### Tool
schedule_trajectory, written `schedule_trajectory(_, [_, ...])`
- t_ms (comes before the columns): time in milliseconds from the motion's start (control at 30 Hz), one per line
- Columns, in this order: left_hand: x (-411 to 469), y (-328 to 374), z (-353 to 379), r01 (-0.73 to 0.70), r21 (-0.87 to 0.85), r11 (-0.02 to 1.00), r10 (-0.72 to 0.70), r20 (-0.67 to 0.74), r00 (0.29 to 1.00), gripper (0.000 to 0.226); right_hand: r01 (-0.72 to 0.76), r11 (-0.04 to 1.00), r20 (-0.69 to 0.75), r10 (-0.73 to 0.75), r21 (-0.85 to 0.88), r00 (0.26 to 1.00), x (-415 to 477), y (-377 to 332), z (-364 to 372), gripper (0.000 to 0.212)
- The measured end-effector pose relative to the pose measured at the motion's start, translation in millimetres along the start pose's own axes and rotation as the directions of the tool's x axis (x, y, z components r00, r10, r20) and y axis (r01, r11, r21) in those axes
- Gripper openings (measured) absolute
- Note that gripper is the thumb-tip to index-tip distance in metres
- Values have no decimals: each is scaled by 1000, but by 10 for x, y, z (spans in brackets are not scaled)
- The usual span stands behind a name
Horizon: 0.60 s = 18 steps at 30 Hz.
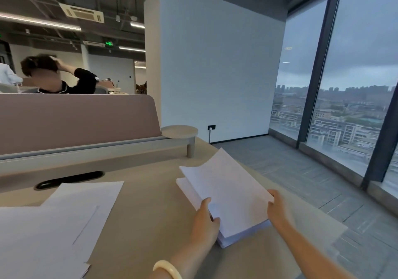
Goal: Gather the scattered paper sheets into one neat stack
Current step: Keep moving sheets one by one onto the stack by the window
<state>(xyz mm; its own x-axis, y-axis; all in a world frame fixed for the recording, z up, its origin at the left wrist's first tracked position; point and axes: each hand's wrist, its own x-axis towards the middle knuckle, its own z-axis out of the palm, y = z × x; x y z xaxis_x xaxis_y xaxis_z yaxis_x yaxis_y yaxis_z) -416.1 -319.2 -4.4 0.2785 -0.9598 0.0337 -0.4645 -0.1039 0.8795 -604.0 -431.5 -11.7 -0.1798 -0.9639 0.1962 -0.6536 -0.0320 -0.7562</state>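
A thick stack of white paper sheets lies near the right edge of the beige desk, its top sheets skewed and lifted at the far end. My left hand grips the stack's near left side, thumb on top. My right hand holds its near right corner. Loose white sheets lie overlapping and askew at the desk's left front, apart from the stack.
A black cable slot sits in the desk behind the loose sheets. A pink partition and a small round shelf bound the far side. The desk's right edge drops to grey carpet. A person sits beyond the partition.
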Motion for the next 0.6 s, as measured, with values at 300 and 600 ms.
schedule_trajectory(300, [35,-154,87,-15,143,990,11,23,1000,57,60,963,22,-56,-262,998,0,159,78,44])
schedule_trajectory(600, [-7,-192,58,-72,344,936,82,-14,997,57,26,925,28,-17,-379,999,-16,202,101,47])
